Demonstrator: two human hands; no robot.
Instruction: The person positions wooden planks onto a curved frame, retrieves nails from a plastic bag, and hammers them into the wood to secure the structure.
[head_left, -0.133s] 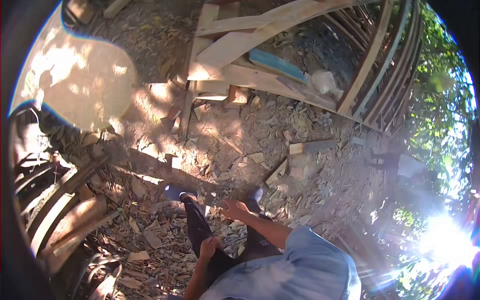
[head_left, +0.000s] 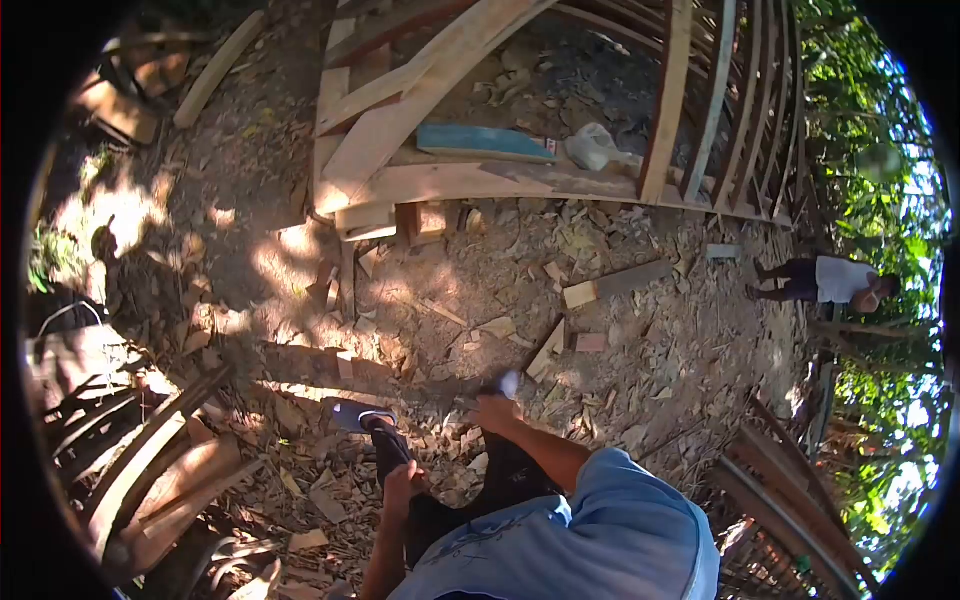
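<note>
My left hand [head_left: 401,484] is closed at the knee of the dark trousers [head_left: 515,474], its fingers bunched against the cloth. Lower down the other leg, close to the foot, is my right hand [head_left: 495,412]; its fingers are too small and blurred to read. A sandal [head_left: 362,416] shows on one foot, and the other foot [head_left: 503,384] is just beyond my right hand. A light blue shirt [head_left: 600,530] covers my upper body.
A large wooden frame [head_left: 480,180] holds a blue board [head_left: 485,142] and a whitish bag [head_left: 592,147]. Offcuts such as a wood block [head_left: 615,284] lie on leafy ground. Curved timber [head_left: 140,460] is stacked left, more planks [head_left: 790,500] lower right. Another person [head_left: 832,280] stands at far right.
The view has shifted and sharpened, showing the other person more clearly. My right hand has moved from between the legs towards the foot on the right.
</note>
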